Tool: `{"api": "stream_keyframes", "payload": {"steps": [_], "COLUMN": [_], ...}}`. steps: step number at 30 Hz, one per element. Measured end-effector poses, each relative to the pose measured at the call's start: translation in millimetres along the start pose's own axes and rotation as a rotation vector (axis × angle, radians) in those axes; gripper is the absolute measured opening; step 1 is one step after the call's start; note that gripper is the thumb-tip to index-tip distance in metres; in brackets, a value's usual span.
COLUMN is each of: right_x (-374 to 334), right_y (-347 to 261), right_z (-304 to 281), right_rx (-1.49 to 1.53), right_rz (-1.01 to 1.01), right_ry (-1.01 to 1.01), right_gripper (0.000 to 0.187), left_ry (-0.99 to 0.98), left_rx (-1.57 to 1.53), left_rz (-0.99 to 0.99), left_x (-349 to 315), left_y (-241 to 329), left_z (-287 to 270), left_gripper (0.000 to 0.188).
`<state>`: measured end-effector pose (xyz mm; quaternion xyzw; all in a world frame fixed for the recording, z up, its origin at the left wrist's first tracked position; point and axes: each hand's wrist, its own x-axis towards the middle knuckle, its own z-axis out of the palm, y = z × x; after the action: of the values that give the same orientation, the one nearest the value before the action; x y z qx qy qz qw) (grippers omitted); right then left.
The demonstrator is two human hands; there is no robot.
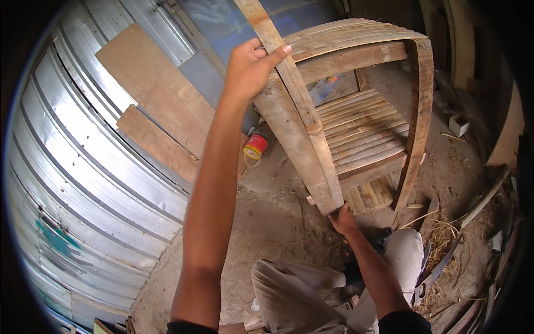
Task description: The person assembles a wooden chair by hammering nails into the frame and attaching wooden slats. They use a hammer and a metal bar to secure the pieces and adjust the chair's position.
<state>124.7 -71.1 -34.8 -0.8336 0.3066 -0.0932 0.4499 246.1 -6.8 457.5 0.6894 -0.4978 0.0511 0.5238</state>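
A slatted wooden stand [420, 117] takes up the far right, its side just against the strip [315, 129] I have in hand. A red-and-yellow can [255, 146] sits on the dirt floor [267, 209], left of the stand. Farther left, boards [150, 83] lean on the metal wall [83, 150]. A white box [459, 126] lies to the far right; nearer, shavings [446, 239] and a saw [439, 271] lie beside my right leg [401, 253]. My bent legs fill the near side, below the stand.

The strip slants along the stand's left side, its far end running out of view and its near end by my right hand [345, 221]. My left arm reaches long and nearly straight to the far part; there my left hand [249, 71] grips the strip, thumb over its face, fingers closed round the left edge. My right arm reaches in low, fingers curled at the near end; partly hidden, so I cannot tell how tightly they close.
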Motion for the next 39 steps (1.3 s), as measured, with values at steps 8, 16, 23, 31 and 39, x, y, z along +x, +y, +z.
{"api": "stream_keyframes", "payload": {"steps": [8,16,23,31,39], "right_x": [-1,2,-12,-3,25], "right_y": [1,5,-6,29,53], "right_z": [-1,7,11,26,64], "right_rx": [0.163,0.168,0.087,-0.035,0.235], "right_rz": [-0.062,-0.121,-0.031,0.274,0.276], "right_ry": [0.018,0.100,0.229,-0.127,0.024], "right_gripper": [0.094,0.086,0.100,0.122,0.103], "left_ry": [0.031,0.061,0.086,0.065,0.086], "left_rx": [-0.040,-0.111,0.002,0.054,0.071], "left_rz": [0.025,0.001,0.033,0.105,0.083], "left_x": [4,5,4,6,10], "left_y": [-2,-7,-8,-16,-24], "left_z": [0,-2,-1,-4,-6], "left_gripper": [0.035,0.032,0.030,0.034,0.078]}}
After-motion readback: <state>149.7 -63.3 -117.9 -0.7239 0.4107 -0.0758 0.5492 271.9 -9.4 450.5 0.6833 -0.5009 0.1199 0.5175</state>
